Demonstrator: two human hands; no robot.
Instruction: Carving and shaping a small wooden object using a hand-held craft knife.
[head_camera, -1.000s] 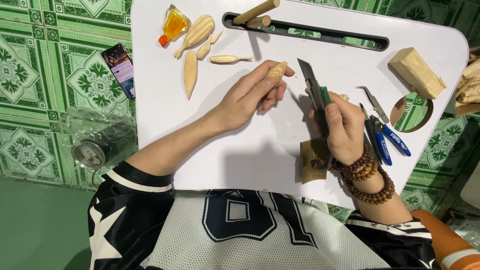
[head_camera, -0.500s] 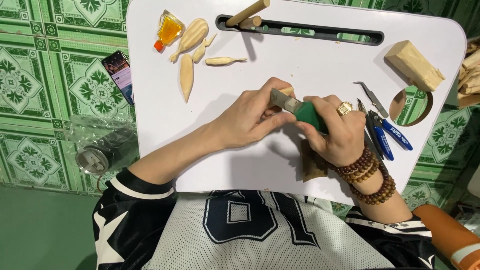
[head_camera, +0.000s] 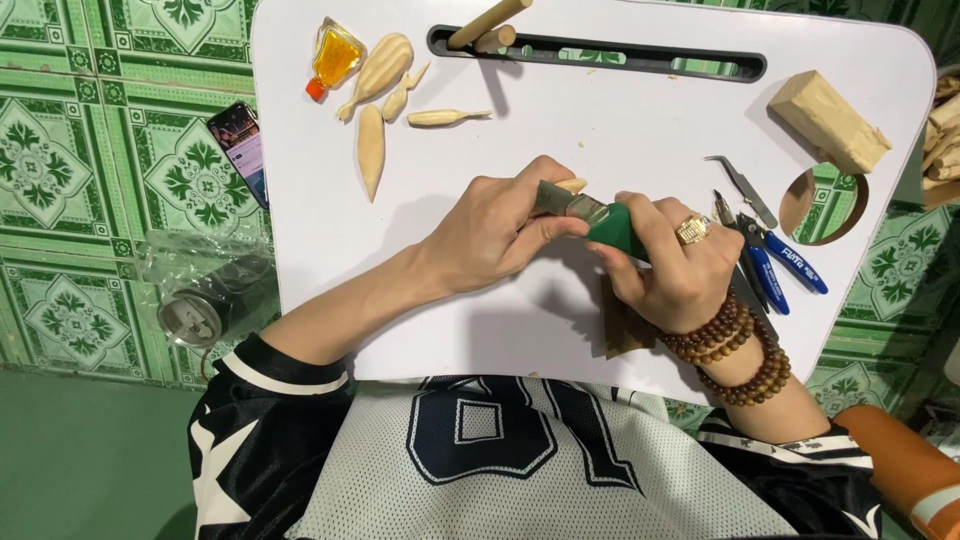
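I see my left hand (head_camera: 495, 235) curled tight around a small piece of pale wood (head_camera: 572, 185). Only the tip of the wood pokes out past my fingers, so I cannot tell its shape. My right hand (head_camera: 675, 265) is closed around a green-handled knife (head_camera: 600, 220). The blade lies against the wood, and my left thumb rests on the blade's back, I think to steady it. Both hands sit close together over the middle of the white lap table (head_camera: 600, 110), which gives them a flat place to lean on.

Above the hands, at the far left corner of the table, lie a few carved wooden pieces (head_camera: 372, 150) beside a little orange bottle (head_camera: 335, 55). They are well apart from the hands, out of the way. A wooden stick (head_camera: 487, 22) stands in the long slot at the table's far edge. A wood block (head_camera: 828, 120) sits at the far right corner. Blue-handled pliers (head_camera: 780, 265) and tweezers (head_camera: 745, 188) lie just right of my right hand, easy to grab.

Something brown and flat (head_camera: 625, 330) hides under my right wrist; I cannot tell what it is. A phone (head_camera: 240, 150) peeks out from under the table's left edge.
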